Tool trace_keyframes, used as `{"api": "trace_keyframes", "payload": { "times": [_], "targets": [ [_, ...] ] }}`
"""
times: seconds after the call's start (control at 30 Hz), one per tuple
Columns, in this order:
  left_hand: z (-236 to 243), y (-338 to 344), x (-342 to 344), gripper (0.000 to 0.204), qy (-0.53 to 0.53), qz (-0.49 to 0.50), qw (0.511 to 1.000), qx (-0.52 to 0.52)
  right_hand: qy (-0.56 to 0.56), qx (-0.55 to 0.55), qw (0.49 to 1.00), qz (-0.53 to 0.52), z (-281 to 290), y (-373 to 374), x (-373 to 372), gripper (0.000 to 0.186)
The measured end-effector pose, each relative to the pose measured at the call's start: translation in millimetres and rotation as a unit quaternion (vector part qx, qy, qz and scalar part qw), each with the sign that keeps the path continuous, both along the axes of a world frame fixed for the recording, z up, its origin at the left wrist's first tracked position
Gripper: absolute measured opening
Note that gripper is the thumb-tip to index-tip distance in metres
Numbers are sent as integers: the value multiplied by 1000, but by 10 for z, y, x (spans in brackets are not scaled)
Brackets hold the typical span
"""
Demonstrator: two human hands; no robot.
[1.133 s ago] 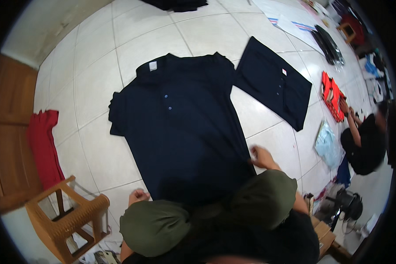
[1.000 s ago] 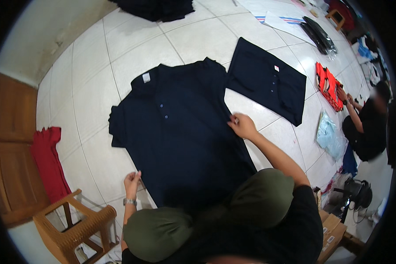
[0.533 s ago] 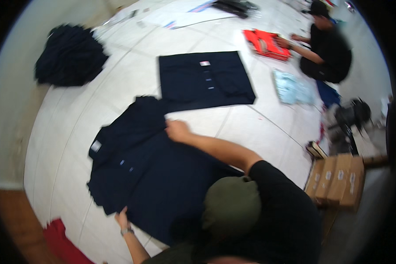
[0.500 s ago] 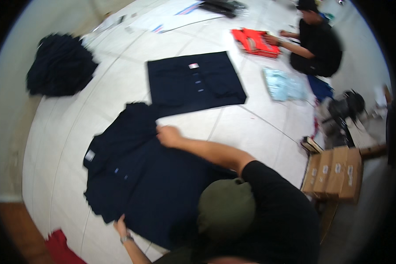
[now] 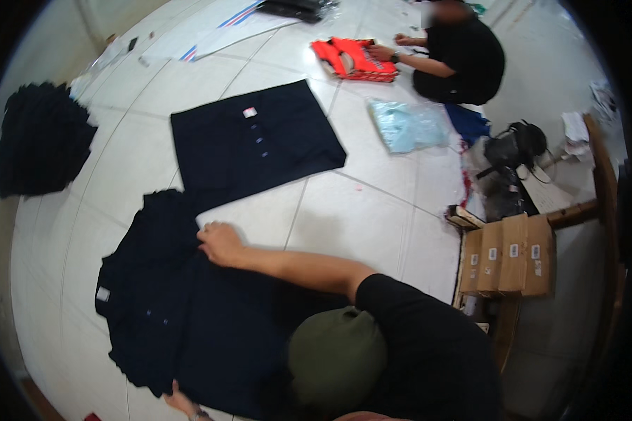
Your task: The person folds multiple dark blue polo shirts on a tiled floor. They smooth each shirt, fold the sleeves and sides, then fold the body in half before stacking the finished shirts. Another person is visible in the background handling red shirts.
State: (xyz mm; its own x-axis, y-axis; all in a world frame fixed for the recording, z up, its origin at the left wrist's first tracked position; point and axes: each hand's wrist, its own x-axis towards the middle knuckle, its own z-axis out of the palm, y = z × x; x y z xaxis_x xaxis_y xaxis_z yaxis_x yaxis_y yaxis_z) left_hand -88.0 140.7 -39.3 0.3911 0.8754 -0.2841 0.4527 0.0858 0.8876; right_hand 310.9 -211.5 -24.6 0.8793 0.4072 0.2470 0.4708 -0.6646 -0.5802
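A dark navy polo shirt lies spread on the white tiled floor, its collar and pale neck label toward the left and two small buttons on its placket. At the shirt's far edge, my right hand is closed on the fabric beside the sleeve. My left hand pinches the near edge, partly cut off by the lower rim of the picture. Just beyond lies a folded navy shirt, flat and squared, with its label and several buttons facing up; its near corner meets the spread shirt's sleeve.
A heap of dark garments sits at the left wall. Farther back, another person handles a stack of orange garments. Toward the right are a bagged light-blue garment, a black bag and several cardboard boxes.
The whole view has shifted, so the floor and garments appear farther left. Both hands keep their hold on the shirt's edges, and the shirt's lie looks nearly the same.
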Motion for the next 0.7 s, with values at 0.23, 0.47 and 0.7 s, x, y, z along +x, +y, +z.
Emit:
{"api": "trace_keyframes", "payload": {
  "times": [0.23,0.47,0.7],
  "targets": [
    [26,-36,-68,32,180,-32,952,247,-31,-45,998,18,122,4,-44,17],
    [218,81,24,18,67,-33,996,57,129,111,985,-33,243,67,-57,18],
    [63,204,5,39,96,-79,990,60,234,-29,970,-53,139,34,70,28]
  ]
}}
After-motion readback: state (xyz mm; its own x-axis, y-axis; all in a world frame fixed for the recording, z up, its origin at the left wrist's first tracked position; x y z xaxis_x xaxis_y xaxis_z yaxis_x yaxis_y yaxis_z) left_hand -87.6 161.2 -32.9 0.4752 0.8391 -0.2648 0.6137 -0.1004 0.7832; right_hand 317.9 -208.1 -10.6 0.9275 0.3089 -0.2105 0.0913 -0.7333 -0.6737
